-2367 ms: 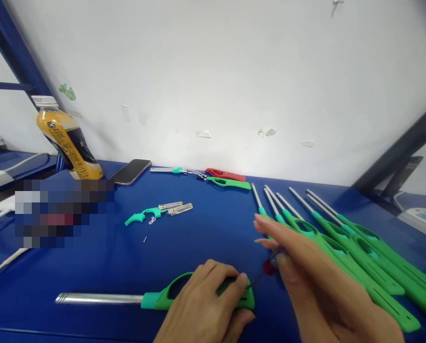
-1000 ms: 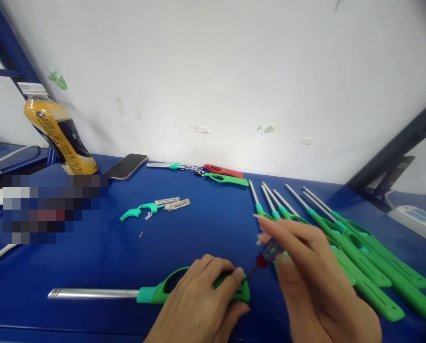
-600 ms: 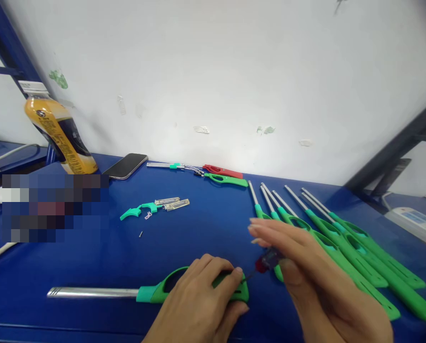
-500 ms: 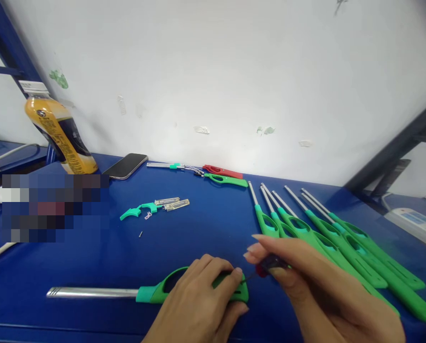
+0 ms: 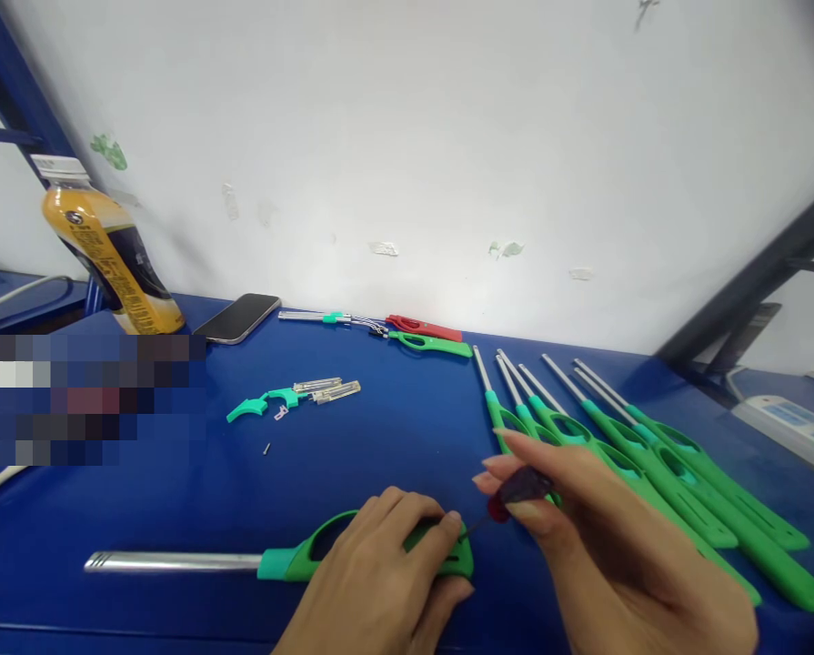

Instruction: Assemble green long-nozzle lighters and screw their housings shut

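A green long-nosed lighter [image 5: 290, 562] lies flat near the front of the blue table, its metal tube pointing left. My left hand [image 5: 383, 578] wraps over its handle and presses it down. Between the thumb and fingers of my right hand [image 5: 604, 537] is a small screwdriver [image 5: 519, 488] with a dark and red handle. Its thin shaft slants down to the handle's right end, where the tip meets the lighter near my left fingertips. A tiny screw [image 5: 266, 448] lies farther back on the table.
Several green lighters [image 5: 707, 482] lie side by side at the right. Teal triggers [image 5: 248, 408] and clear fuel tanks [image 5: 336, 391] lie mid-left. Behind are a red handle shell [image 5: 424, 327], a green handle shell [image 5: 434, 345], a phone [image 5: 239, 318] and a drink bottle [image 5: 110, 250].
My right-hand fingers have shifted and rolled slightly around the screwdriver, showing more of its handle. My left hand and the lighter stay in place.
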The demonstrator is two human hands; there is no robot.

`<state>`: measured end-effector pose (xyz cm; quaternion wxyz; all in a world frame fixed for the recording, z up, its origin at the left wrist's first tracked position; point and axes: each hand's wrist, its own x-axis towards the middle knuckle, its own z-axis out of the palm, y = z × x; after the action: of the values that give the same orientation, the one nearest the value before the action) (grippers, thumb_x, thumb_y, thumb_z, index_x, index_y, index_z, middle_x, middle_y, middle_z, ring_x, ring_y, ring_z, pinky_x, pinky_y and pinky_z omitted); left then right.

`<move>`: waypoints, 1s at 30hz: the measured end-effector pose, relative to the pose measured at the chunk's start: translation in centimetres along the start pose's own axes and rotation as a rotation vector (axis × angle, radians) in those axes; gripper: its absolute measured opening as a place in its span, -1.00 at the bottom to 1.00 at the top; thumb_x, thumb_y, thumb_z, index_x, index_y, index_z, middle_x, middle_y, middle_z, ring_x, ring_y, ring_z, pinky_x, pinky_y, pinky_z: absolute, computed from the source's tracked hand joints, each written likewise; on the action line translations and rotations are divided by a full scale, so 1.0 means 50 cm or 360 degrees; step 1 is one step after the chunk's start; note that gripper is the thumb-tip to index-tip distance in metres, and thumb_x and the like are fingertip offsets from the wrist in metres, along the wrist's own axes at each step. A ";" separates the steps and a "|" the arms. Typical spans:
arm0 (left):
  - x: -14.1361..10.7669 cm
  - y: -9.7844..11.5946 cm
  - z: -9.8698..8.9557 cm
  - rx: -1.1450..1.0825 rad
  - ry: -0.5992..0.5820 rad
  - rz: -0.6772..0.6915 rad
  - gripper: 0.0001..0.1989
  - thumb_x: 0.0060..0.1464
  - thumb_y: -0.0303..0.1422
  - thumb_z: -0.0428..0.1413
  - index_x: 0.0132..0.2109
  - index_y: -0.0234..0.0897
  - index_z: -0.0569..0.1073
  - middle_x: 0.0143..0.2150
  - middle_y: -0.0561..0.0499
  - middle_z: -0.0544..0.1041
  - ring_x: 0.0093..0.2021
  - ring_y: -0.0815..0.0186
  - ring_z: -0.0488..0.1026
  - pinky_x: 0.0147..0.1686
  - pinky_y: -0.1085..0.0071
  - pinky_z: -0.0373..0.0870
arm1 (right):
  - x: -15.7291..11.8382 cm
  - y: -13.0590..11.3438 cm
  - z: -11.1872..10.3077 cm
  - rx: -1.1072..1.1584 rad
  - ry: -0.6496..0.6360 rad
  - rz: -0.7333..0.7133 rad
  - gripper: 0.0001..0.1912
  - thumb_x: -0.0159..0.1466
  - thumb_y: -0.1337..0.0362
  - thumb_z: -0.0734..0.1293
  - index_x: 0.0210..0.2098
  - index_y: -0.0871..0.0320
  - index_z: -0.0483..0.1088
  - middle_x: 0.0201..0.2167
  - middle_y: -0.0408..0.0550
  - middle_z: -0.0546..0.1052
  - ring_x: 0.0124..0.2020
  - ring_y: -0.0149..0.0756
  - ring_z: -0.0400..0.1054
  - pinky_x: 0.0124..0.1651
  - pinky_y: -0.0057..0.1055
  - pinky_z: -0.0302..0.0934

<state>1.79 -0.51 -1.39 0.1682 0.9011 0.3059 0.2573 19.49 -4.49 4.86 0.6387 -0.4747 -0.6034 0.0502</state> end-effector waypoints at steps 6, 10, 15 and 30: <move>0.001 -0.001 0.002 -0.0013 -0.0015 -0.0021 -0.57 0.35 -0.52 0.24 0.29 -0.11 0.53 0.12 -0.02 0.67 0.02 0.04 0.63 0.05 0.03 0.67 | -0.005 -0.001 0.008 -0.0013 -0.0056 -0.0085 -0.59 0.41 0.48 0.47 0.09 -0.16 0.70 -0.26 -0.21 0.66 -0.30 -0.36 0.60 -0.28 -0.50 0.50; 0.003 -0.001 0.003 0.0001 0.0031 -0.0017 -0.57 0.33 -0.52 0.26 0.27 -0.10 0.53 0.11 -0.02 0.67 0.00 0.04 0.63 0.04 0.03 0.67 | 0.005 0.004 -0.008 -0.0099 -0.0216 -0.0054 -0.64 0.47 0.39 0.43 0.15 -0.14 0.67 -0.09 -0.16 0.76 -0.19 -0.25 0.70 -0.13 -0.43 0.61; 0.002 0.000 0.000 -0.0013 0.0043 -0.0002 -0.60 0.33 -0.52 0.25 0.24 -0.10 0.53 0.11 -0.01 0.67 0.01 0.05 0.63 0.03 0.05 0.68 | 0.007 0.002 -0.005 0.0018 -0.0200 -0.0011 -0.70 0.47 0.38 0.44 0.05 -0.16 0.68 -0.24 -0.25 0.74 -0.30 -0.33 0.66 -0.16 -0.49 0.60; -0.017 -0.009 -0.006 0.0307 0.0127 0.0241 -0.55 0.37 -0.53 0.20 0.32 -0.14 0.47 0.14 -0.08 0.69 0.02 0.07 0.69 0.06 0.13 0.72 | 0.020 -0.008 -0.036 0.0095 0.0021 -0.0164 -0.63 0.41 0.49 0.47 0.07 -0.09 0.67 -0.16 -0.24 0.75 -0.20 -0.35 0.66 -0.10 -0.47 0.58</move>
<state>0.84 -0.66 -1.69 0.0487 0.9227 0.2667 0.2743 21.04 -5.05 6.17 0.6582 -0.4242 -0.6211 0.0321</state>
